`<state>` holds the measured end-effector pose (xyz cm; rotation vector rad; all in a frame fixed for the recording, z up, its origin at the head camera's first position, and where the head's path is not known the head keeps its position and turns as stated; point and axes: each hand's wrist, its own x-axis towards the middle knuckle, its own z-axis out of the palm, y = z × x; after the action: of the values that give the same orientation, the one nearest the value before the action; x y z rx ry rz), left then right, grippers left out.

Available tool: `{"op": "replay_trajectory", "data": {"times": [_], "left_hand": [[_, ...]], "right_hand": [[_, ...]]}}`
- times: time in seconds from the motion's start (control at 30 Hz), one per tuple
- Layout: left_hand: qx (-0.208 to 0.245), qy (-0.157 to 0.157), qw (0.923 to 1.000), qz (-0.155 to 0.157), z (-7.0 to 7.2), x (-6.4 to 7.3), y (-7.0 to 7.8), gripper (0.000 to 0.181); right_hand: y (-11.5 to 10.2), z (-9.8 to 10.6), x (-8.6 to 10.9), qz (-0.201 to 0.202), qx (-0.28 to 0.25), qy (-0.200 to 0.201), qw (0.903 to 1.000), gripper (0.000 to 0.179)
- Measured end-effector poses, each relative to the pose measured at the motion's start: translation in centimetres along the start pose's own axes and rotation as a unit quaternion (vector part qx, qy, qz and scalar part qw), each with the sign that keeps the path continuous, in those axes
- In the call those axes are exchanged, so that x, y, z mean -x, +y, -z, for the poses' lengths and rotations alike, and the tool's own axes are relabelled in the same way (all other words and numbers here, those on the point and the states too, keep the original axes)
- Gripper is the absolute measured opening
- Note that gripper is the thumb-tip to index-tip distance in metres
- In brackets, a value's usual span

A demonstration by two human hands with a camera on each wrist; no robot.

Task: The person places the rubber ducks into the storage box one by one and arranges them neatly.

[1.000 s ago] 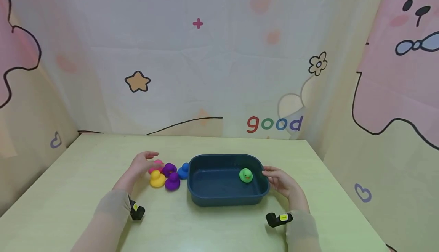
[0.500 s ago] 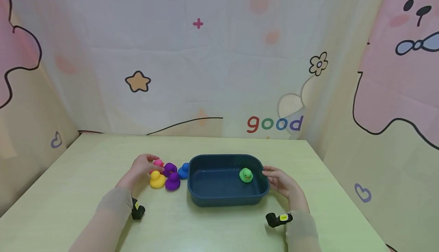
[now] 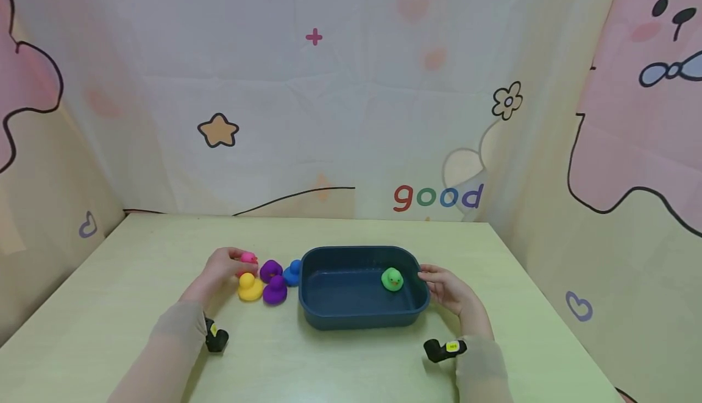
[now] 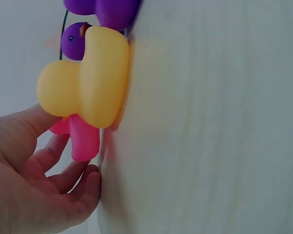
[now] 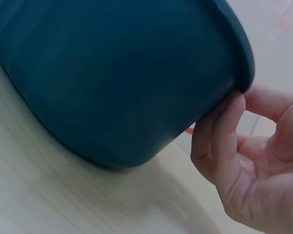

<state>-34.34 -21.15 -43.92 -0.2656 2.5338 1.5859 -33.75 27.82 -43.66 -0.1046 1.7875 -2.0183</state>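
My left hand [image 3: 222, 267] pinches a pink rubber duck [image 4: 84, 139] between thumb and fingers, at the left of a small cluster. A yellow rubber duck [image 3: 250, 288] stands just in front of it and hides part of the pink one in the left wrist view. Two purple ducks [image 3: 275, 291] and a blue duck [image 3: 292, 274] sit to the right. My right hand [image 3: 451, 290] holds the right end of a dark blue plastic bin [image 5: 122, 83], with curled fingers under its rim. Inside the bin sits a green duck [image 3: 392, 280].
The pale wooden table [image 3: 340, 366] extends around the bin and ducks. A printed cloth backdrop [image 3: 351, 98] rises behind and along both sides. The blue duck stands close against the bin's left end.
My left hand has closed around the pink duck, which has shifted slightly left and up. The right hand and bin stay in place.
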Motion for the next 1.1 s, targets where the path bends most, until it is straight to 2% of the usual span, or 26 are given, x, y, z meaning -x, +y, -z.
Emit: {"op": "replay_trajectory", "data": {"times": [0.17, 0.3, 0.4, 0.57, 0.77, 0.93, 1.03, 1.1], "left_hand": [[0.038, -0.017, 0.9991, 0.000, 0.8, 0.6, 0.2, 0.062], [0.057, -0.018, 0.9979, -0.022, 1.3, 0.8, 0.3, 0.062], [0.096, -0.024, 0.9946, -0.030, 1.6, 0.9, 0.2, 0.063], [0.174, -0.036, 0.9837, -0.028, 2.2, 1.1, 0.2, 0.069], [0.268, -0.056, 0.9607, -0.045, 2.4, 1.5, 0.9, 0.067], [0.301, -0.071, 0.9499, -0.044, 2.4, 1.7, 1.4, 0.066], [0.308, -0.076, 0.9475, -0.045, 2.3, 1.8, 1.5, 0.065], [0.304, -0.077, 0.9485, -0.043, 2.1, 1.8, 1.6, 0.065]], "right_hand": [[0.0, -0.1, 0.0, 0.003, -0.004, 0.001, 1.0000, 0.056], [0.0, -0.1, 0.0, 0.004, -0.010, 0.001, 0.9999, 0.056], [0.1, 0.0, 0.0, 0.003, -0.011, 0.001, 0.9999, 0.058], [0.1, -0.1, 0.0, 0.001, -0.013, -0.001, 0.9999, 0.059], [0.1, -0.1, 0.0, 0.000, -0.021, -0.003, 0.9998, 0.058], [0.1, 0.0, 0.0, -0.002, -0.026, -0.002, 0.9996, 0.059], [0.2, 0.0, 0.0, -0.001, -0.033, -0.005, 0.9994, 0.057], [0.3, 0.1, -0.1, 0.000, -0.036, -0.008, 0.9993, 0.057]]}}
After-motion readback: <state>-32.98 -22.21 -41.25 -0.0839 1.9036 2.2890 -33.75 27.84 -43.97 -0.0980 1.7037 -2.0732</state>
